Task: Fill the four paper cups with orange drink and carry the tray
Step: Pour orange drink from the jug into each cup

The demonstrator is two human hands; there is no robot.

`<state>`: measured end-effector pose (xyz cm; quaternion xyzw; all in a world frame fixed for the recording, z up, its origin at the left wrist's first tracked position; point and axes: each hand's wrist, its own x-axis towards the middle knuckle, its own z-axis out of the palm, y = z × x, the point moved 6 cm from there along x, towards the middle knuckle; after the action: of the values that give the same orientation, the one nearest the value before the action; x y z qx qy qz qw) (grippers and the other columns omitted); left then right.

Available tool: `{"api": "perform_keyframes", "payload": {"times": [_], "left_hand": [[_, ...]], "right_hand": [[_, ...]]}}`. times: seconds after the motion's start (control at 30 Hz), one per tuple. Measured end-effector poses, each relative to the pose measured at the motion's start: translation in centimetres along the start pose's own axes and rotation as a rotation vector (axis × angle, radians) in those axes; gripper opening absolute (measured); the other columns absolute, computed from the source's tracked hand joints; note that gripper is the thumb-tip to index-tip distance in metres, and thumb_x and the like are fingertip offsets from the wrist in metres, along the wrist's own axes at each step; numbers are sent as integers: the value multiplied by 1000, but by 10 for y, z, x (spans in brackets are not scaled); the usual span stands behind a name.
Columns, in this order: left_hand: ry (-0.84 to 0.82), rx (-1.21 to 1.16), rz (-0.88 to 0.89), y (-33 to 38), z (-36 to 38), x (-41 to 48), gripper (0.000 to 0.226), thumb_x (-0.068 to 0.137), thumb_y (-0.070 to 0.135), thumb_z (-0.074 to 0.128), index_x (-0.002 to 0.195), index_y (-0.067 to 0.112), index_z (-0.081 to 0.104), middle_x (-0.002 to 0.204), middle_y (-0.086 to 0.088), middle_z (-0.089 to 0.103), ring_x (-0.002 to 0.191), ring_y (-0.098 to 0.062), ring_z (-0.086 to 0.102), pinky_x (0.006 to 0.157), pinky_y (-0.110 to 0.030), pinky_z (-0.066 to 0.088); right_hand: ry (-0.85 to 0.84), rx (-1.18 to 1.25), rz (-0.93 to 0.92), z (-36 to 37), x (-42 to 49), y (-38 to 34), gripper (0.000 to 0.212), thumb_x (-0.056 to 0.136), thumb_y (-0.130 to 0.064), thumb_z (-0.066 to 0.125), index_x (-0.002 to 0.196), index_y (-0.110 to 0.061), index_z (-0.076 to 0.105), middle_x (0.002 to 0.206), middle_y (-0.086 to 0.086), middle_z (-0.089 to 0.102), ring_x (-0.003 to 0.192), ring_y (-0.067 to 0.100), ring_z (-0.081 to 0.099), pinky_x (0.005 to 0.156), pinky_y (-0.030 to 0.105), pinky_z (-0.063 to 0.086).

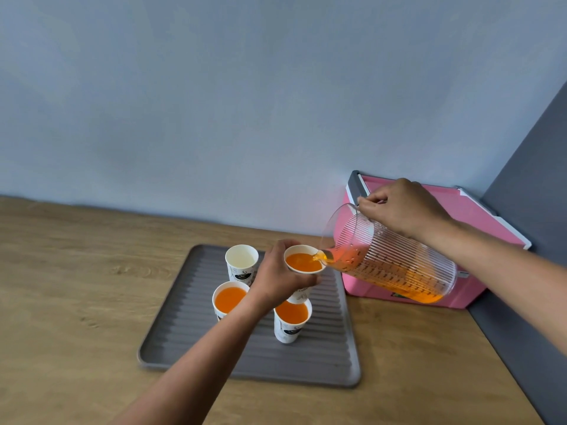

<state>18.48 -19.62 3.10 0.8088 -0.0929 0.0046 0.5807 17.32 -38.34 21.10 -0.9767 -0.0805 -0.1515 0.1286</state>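
Above the ribbed grey tray (190,338), the left hand (277,279) grips the 3rd paper cup (304,263), thin-walled and likely squashable, while the right hand (402,210) clasps the tilted pitcher (389,262) by its handle.

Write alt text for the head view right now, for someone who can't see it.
The right hand tips a clear jug, pouring orange drink into a cup that the left hand holds above a grey tray. Two full cups and one empty cup stand on the tray.
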Motion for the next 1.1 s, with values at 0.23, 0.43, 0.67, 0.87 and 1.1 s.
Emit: {"api": "perform_keyframes", "payload": {"times": [0.23, 0.43, 0.67, 0.87, 1.1], "left_hand": [[-6, -1, 4, 0, 3, 1, 76, 59, 39, 89, 120, 38, 44, 124, 7, 55, 110, -13, 56, 83, -27, 51], [2, -8, 6, 2, 5, 2, 75, 60, 36, 89, 120, 36, 45, 123, 5, 56, 111, -15, 57, 87, -32, 54], [-13, -4, 28, 12, 4, 8, 73, 64, 35, 88, 123, 30, 46, 120, 6, 59, 107, -13, 58, 82, -26, 51], [-6, -9, 37, 19, -3, 27, 74, 66, 33, 88, 127, 28, 46, 119, 5, 59, 106, -14, 59, 85, -30, 53], [13, 130, 17, 1, -5, 61, 79, 67, 38, 86, 131, 26, 43, 127, 1, 55, 111, -20, 56, 85, -32, 49]], "right_hand": [[15, 5, 21, 1, -2, 7, 47, 93, -37, 61, 49, -21, 59, 46, -15, 49, 44, -2, 41, 48, 20, 27], [22, 58, 59, 1, -6, 14, 57, 93, -33, 61, 40, -21, 46, 34, -20, 46, 37, 4, 37, 48, 23, 26], [95, 310, 189, 9, -7, 48, 48, 85, -33, 65, 41, -17, 56, 38, -6, 39, 43, 12, 34, 56, 29, 29], [224, 484, 311, 13, -19, 68, 45, 91, -29, 64, 69, 10, 70, 40, 9, 47, 40, 11, 37, 56, 25, 36], [351, 657, 445, 20, -40, 86, 36, 92, -25, 64, 66, -2, 72, 32, -11, 30, 30, 5, 27, 51, 23, 30]]}}
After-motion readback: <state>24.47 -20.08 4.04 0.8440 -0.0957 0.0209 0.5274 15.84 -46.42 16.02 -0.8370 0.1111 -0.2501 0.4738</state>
